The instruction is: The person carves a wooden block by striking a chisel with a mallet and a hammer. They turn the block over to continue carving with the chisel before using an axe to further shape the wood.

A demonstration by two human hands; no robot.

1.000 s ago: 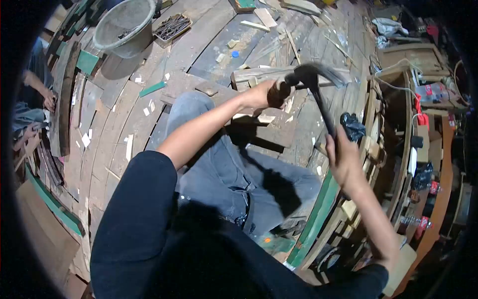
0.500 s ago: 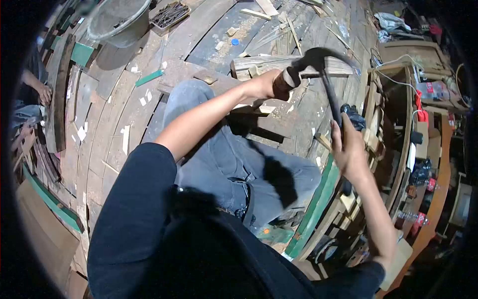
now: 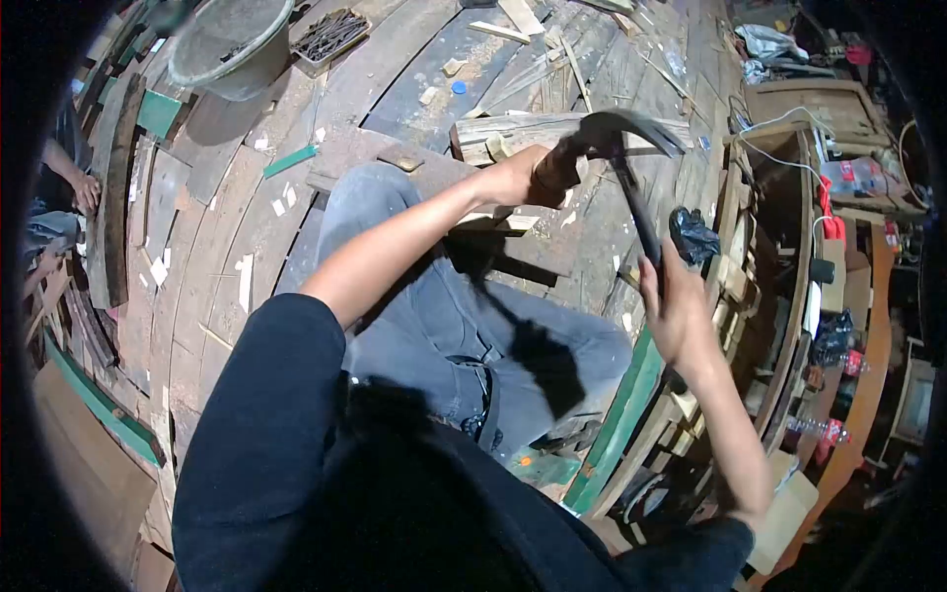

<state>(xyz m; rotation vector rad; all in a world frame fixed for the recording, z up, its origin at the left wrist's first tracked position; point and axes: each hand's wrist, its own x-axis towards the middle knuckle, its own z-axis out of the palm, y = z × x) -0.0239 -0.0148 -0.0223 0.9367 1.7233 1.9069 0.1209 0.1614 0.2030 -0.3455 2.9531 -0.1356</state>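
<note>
Right hand (image 3: 677, 314): fingers wrapped low on hammer (image 3: 631, 202) handle; I judge for leverage.
Left hand (image 3: 531, 180): fingers closed round wood piece (image 3: 564, 161), steadying it beneath the head.

Harsh frontal light, hard dark shadows, fisheye-warped black edges, slight motion blur.

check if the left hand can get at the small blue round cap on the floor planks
Likely yes: the small blue round cap lies on bare wooden planks beyond the left hand, nothing between. But that hand grips a short brown wooden piece.
</note>
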